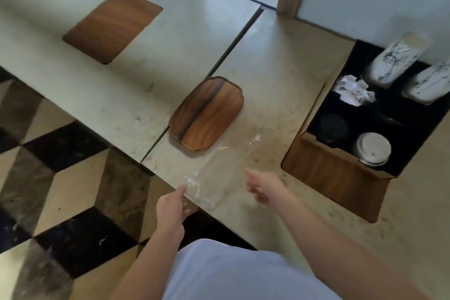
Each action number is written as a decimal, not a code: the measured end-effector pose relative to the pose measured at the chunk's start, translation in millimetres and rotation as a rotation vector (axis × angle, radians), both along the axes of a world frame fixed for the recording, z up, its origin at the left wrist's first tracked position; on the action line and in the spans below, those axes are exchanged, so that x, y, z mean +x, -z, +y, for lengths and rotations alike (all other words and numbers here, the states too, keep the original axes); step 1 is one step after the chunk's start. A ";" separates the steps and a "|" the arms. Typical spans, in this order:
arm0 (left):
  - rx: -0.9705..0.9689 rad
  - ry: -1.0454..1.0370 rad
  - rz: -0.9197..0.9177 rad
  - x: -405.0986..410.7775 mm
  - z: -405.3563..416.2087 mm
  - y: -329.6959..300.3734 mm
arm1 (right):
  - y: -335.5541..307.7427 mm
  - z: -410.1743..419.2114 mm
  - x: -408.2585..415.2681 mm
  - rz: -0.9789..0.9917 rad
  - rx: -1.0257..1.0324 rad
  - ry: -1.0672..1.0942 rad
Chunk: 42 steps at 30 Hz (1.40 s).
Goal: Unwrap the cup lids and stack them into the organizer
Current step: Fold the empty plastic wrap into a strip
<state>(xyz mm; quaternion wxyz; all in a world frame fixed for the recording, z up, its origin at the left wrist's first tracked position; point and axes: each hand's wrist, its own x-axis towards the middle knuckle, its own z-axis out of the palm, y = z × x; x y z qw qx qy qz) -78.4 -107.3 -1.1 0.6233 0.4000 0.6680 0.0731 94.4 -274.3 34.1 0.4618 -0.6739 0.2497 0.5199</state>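
A clear plastic wrapper [214,168] lies flat and empty on the pale stone counter [280,68], running from the wooden lid toward the near edge. My left hand [171,209] reaches its near end at the counter's edge, fingertips touching the crumpled plastic. My right hand [264,187] hovers just right of the wrapper, fingers loosely curled, holding nothing. The organizer [338,168] is a dark recessed box with a wood front at the right. A stack of white cup lids [373,148] sits in its front right compartment, and dark lids [333,126] fill the compartment to the left.
A loose wooden cover [207,114] lies beside the wrapper. A second wood panel [112,27] is set into the left counter. Crumpled white paper [355,91] and two stacks of printed cups [394,58] occupy the organizer's back. Patterned floor lies below at left.
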 end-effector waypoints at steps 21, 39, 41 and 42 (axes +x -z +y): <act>0.050 0.319 -0.343 48.3 0.7 -45.8 | -3.8 -35.6 -36.7 -0.128 0.210 0.286; 0.668 1.444 -0.714 171.6 -125.9 -178.7 | -154.7 -154.3 9.3 -1.405 0.053 -0.107; 0.644 1.476 -0.774 177.0 -131.0 -184.5 | -155.4 -164.8 6.9 -1.402 0.078 -0.032; 0.613 1.503 -0.795 178.2 -132.4 -185.2 | -154.8 -169.1 4.8 -1.404 0.081 -0.012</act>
